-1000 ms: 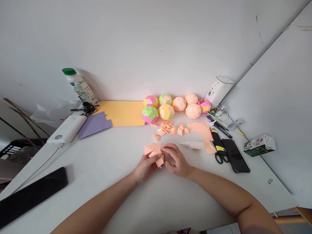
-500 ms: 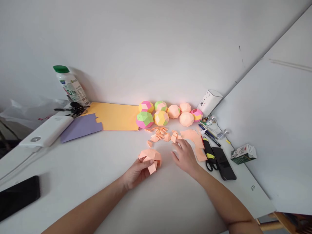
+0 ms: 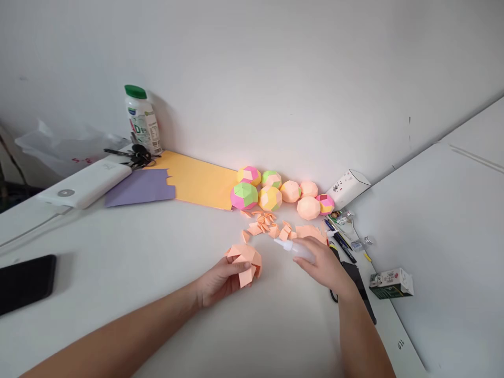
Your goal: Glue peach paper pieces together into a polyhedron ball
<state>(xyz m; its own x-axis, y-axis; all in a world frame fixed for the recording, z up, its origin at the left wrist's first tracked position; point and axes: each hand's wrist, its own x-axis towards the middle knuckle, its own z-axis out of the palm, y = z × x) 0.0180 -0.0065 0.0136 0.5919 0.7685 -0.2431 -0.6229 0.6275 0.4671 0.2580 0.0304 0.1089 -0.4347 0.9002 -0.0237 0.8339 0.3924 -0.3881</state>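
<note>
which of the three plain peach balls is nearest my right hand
The front peach ball, beside the pink-and-yellow ball; the other two sit farther back.

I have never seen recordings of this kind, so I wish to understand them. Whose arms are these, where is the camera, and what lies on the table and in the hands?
There is no machine here: both bare arms belong to one person, and the camera sits on that person's head, looking forward and down. At a white table, the left hand holds a half-built peach paper ball. The right hand grips a small white glue bottle. Beyond them lie loose peach paper pieces, and finished paper balls cluster near the wall. To the left are a yellow sheet, a purple sheet, a white power bank, keys and a green-capped bottle; a black phone lies at the left edge.
</note>
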